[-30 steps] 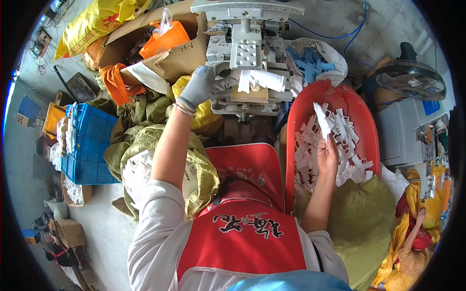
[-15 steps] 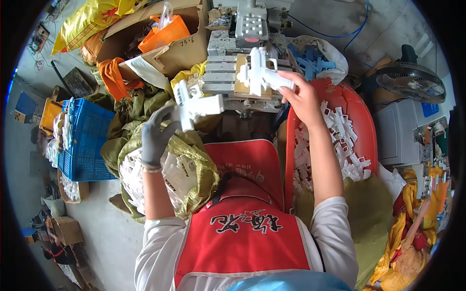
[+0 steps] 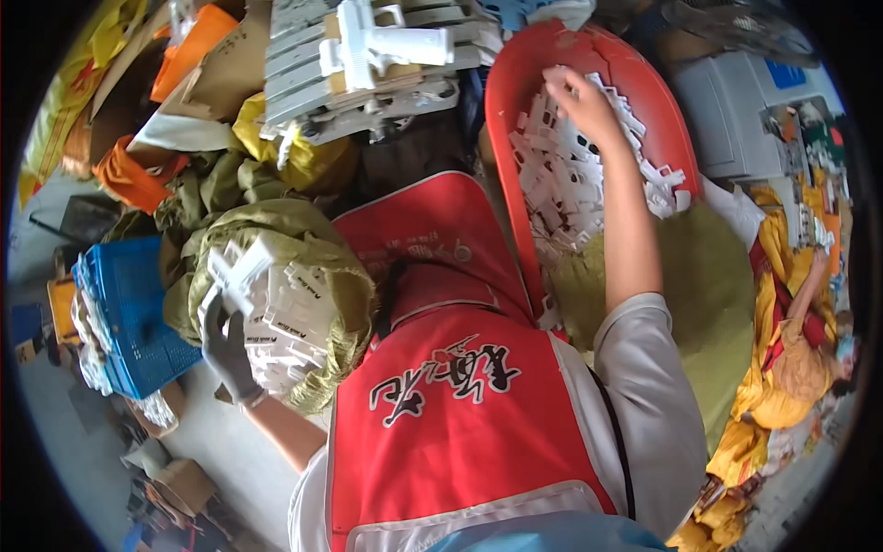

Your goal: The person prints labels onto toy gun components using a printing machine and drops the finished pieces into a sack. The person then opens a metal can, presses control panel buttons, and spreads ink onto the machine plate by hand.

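Observation:
At the lower left, my left hand [image 3: 228,354], in a grey glove, grips one end of a white plastic toy pistol [image 3: 241,270]. It hangs over an olive woven sack [image 3: 345,267] filled with white pieces bearing dark print [image 3: 294,308]. My bare right hand [image 3: 584,109] is above a red tub [image 3: 676,101], its fingers apart and partly curled, with nothing seen in them. White plastic pistol pieces [image 3: 561,184] heap up in that tub. Another white toy pistol [image 3: 395,44] lies on the slatted metal bed of a machine [image 3: 299,64], away from both hands.
A blue plastic crate [image 3: 138,313] stands left of the sack. Behind it are orange cloth [image 3: 138,175] and a cardboard box [image 3: 225,78]. Olive cloth [image 3: 671,304] drapes the tub's near end. Far right, another person's arm [image 3: 809,285] shows among yellow sacks.
My left hand has carried its toy pistol down and left from the machine to the sack. My right hand has released the other pistol on the machine and moved right over the tub. The view has shifted.

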`<state>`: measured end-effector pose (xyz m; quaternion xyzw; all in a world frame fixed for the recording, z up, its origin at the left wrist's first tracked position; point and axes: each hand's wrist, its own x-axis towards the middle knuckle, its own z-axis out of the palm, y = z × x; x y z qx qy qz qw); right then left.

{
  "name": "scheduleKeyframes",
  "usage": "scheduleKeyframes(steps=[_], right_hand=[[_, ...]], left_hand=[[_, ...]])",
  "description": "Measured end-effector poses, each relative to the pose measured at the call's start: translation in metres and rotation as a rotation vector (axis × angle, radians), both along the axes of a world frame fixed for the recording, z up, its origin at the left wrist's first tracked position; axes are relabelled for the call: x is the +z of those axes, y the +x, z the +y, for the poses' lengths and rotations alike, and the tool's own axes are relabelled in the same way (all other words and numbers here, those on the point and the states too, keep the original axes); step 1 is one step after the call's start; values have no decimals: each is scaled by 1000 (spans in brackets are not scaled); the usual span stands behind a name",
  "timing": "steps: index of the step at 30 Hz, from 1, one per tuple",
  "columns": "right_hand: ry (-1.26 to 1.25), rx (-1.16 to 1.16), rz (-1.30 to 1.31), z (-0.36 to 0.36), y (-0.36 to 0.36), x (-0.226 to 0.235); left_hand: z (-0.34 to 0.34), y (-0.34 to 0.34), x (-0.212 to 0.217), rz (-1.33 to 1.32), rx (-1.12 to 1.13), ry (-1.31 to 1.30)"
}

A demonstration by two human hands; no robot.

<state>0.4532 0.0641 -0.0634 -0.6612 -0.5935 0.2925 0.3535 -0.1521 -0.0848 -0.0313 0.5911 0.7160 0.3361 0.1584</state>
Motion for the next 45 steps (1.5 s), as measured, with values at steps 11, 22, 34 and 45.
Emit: scheduleKeyframes(steps=[11,22,34,45], right_hand=[[-304,114,-627,-82,1,-231],[-296,-214,-490,-67,16,-240],[-371,-43,-508,-112,47,-198],[-95,-402,448,-103,14,-146]], left_hand=[[-47,-31,-14,-28,88,-117],[-30,-10,17,337,124,94],[57,58,34,149,-124,158],[155,140,68,121,-500,374]])
